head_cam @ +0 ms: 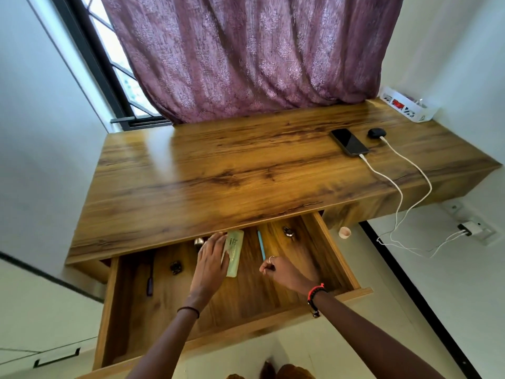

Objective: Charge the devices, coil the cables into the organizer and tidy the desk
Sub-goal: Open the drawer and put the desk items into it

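Drawer (340, 254) is pulled out, both my hands in it. Left hand (211, 255) lies flat, fingers straight, against the pale green tube (235, 253), whose long axis runs front-to-back (print on it too blurred to read). Right hand (287, 270) is curled at the near end of the blue pen (261, 244); can't tell if it grips it. Phone (349, 142) is on the desk (218, 170), far right, lying diagonally, plug end toward me, white cable (397, 192) attached. Earbud case (375, 132) sits just beside it, also cabled. Organizer (407, 106) is in the back right corner.
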